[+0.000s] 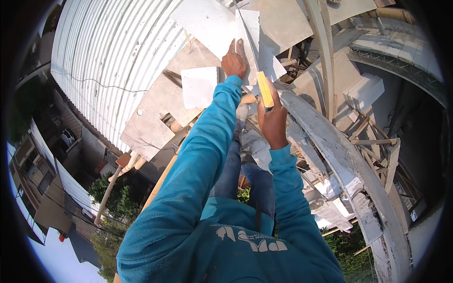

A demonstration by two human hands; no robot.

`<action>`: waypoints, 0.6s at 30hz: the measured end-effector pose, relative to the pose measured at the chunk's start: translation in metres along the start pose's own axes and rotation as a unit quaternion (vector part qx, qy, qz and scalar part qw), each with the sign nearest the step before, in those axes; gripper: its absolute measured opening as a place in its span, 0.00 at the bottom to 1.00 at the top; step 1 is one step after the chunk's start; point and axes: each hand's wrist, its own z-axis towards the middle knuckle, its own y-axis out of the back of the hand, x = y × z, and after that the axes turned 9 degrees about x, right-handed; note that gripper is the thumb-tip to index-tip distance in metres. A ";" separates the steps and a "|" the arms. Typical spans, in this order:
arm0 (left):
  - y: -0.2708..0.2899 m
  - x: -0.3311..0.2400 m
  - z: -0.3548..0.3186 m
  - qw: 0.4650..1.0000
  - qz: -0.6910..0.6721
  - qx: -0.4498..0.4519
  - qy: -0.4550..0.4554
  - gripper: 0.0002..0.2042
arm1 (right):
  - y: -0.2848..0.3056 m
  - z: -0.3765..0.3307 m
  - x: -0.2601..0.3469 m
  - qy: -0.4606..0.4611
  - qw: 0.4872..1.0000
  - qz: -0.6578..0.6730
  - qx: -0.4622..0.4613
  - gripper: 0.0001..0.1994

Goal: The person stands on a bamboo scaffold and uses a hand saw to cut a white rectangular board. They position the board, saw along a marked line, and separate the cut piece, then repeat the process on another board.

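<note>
My right hand (272, 121) is wrapped round the yellow handle of a hand saw (265, 89). Its long thin blade points away from me, across a white slab (207, 22). Beside the blade, my left hand (234, 62) presses on the slab with the fingers stretched forward, holding nothing. A narrow white strip (254, 23) lies just right of the blade. Nearer and to the left, a smaller white square block (198, 87) rests on a stained board (155, 120). Whether the saw teeth are in the slab I cannot tell.
Corrugated metal roofing (113, 52) spreads over the left. A rough concrete edge (325, 127) curves down the right side, with a wooden beam (322, 56) above it. White blocks (365, 93) are stacked beyond. Bamboo poles (108, 188) and a drop to plants lie below.
</note>
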 end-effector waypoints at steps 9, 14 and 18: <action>-0.001 0.006 0.012 0.999 -0.005 -0.001 -0.041 0.35 | 0.008 0.007 -0.013 -0.030 0.999 0.003 0.037 0.27; 0.000 0.011 0.020 0.999 0.017 -0.009 -0.041 0.35 | 0.012 0.016 -0.017 -0.024 0.998 -0.006 0.055 0.32; -0.001 0.009 0.026 0.999 0.042 -0.002 -0.015 0.35 | 0.012 0.021 -0.022 -0.012 0.998 -0.010 0.054 0.31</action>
